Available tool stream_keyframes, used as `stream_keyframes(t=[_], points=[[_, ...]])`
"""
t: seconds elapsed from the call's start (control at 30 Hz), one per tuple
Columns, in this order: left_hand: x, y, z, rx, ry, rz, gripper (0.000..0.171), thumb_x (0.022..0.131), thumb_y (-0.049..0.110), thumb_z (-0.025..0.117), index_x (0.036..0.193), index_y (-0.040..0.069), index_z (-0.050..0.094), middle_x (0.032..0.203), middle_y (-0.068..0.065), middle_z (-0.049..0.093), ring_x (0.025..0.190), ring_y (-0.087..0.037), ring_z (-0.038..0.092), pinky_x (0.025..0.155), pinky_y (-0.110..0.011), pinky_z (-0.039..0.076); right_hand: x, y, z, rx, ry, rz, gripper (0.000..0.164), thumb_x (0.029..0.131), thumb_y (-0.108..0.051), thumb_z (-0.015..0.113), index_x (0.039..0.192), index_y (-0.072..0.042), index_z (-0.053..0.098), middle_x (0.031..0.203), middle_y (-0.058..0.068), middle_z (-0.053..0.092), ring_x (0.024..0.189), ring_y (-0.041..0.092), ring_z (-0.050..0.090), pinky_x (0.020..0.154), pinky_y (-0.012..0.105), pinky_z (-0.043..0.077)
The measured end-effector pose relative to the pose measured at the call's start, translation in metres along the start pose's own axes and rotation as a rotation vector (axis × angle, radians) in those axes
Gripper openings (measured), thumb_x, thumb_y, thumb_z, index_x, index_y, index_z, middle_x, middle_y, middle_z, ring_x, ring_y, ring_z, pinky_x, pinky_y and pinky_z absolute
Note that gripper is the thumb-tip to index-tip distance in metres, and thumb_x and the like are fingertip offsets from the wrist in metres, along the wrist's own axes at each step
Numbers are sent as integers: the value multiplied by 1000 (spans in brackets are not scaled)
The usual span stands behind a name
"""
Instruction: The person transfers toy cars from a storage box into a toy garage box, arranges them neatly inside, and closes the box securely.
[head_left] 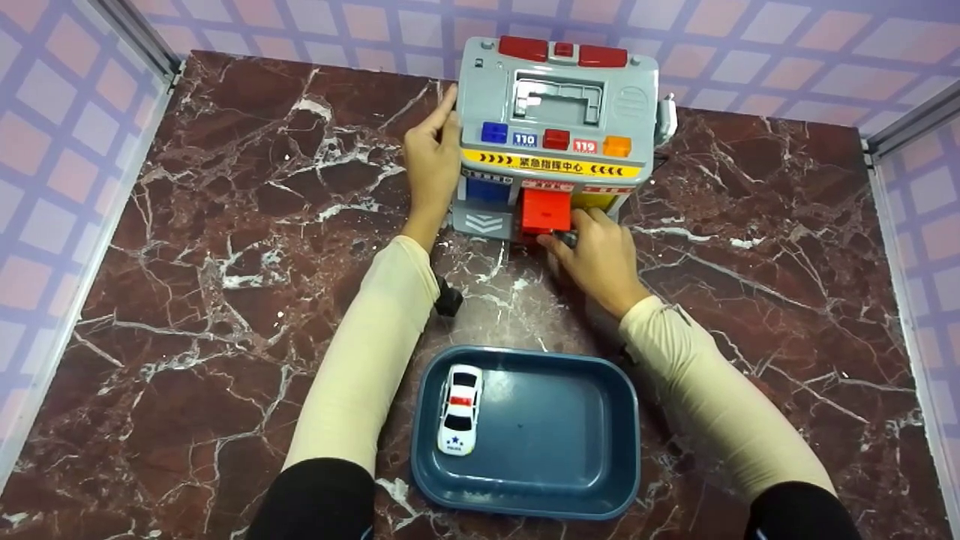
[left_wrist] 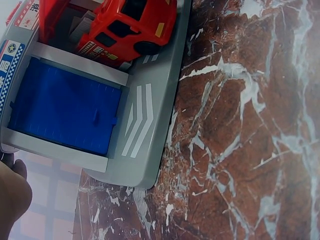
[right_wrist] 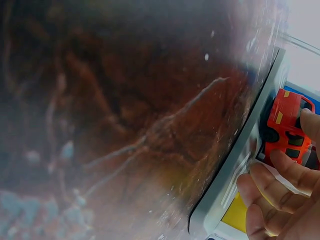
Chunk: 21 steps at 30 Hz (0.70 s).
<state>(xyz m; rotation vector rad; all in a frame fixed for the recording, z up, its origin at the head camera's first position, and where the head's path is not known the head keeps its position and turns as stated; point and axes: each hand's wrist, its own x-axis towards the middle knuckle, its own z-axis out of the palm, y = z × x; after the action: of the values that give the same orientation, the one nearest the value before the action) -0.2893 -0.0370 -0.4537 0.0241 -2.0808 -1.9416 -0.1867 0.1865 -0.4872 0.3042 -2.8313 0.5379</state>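
A grey toy emergency station (head_left: 487,82) stands at the back of the table. My left hand (head_left: 435,157) rests against its left side, the index finger stretched along the edge. At the middle bay, my right hand (head_left: 604,251) pinches a red toy fire truck (right_wrist: 287,130) between thumb and fingers. The truck (left_wrist: 130,32) is partly inside the bay, its front out on the grey ramp (left_wrist: 145,115). From the head view it is mostly hidden beneath the raised red door (head_left: 546,208). The blue door (left_wrist: 65,107) on the left is down, and a yellow door (right_wrist: 235,212) shows on the right.
Nearer the body sits a dark blue tray (head_left: 525,506) on the marbled table (head_left: 225,330). A white toy police car (head_left: 459,420) lies along the tray's left side. Checkered panels (head_left: 360,34) wall in the back and sides.
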Motion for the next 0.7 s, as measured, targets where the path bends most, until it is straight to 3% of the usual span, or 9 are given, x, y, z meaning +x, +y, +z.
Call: stream_keyframes(t=[0.07,0.13,0.23,0.33,0.43,0.53,0.6,0.67,0.7], points=[[0,0,0,5,1,-4,35,102,6,55,137,6,58,143,-4,57,47,-7,30,45,-21,29,1,0,0,-2,-2,4,53,86,-52,74,94,0,66,89,18,66,75,39,63,63,55,48],[0,0,0,6,1,-5,35,102,6,55,137,6,58,143,-3,57,52,-5,40,47,-21,31,2,-1,-1,-7,-5,8,53,86,-52,74,94,0,66,88,17,66,74,38,62,62,55,48],[0,0,0,-4,8,7,35,101,4,55,136,5,58,142,-4,57,89,-1,65,68,-11,47,3,-2,-2,-5,-8,9,54,86,-52,74,95,0,66,89,17,66,75,39,63,62,55,48],[1,-1,1,-16,11,15,35,101,2,55,136,3,58,142,-6,57,116,-3,61,88,-11,47,3,-2,-2,-4,-14,12,54,86,-52,74,96,0,67,90,18,67,77,40,64,63,56,49],[1,0,1,-11,13,7,35,101,3,55,136,4,59,142,-4,57,97,-3,62,76,-13,48,4,-2,-3,1,-21,20,55,86,-52,74,98,1,67,91,19,68,79,40,64,64,55,50],[1,0,1,9,14,-2,35,102,4,55,136,7,59,142,-2,57,69,-8,49,58,-20,40,5,-2,-3,6,-27,30,55,86,-52,74,100,0,67,93,19,68,80,40,65,65,54,50],[1,0,1,10,16,2,35,101,4,55,136,5,59,142,-3,57,77,1,53,67,-14,45,6,-1,-3,9,-27,32,56,85,-53,75,101,1,68,94,19,69,80,39,65,65,54,51],[1,0,1,15,15,1,35,101,5,55,136,6,59,142,-3,58,66,-1,48,60,-17,43,6,-1,-3,9,-27,34,56,84,-53,75,102,0,68,96,19,69,80,39,65,65,54,51],[1,-1,1,9,16,5,35,101,4,55,136,5,59,141,-4,58,73,3,52,65,-15,45,6,-1,-3,10,-28,35,56,84,-53,75,102,0,68,96,19,69,80,39,65,65,54,51]])
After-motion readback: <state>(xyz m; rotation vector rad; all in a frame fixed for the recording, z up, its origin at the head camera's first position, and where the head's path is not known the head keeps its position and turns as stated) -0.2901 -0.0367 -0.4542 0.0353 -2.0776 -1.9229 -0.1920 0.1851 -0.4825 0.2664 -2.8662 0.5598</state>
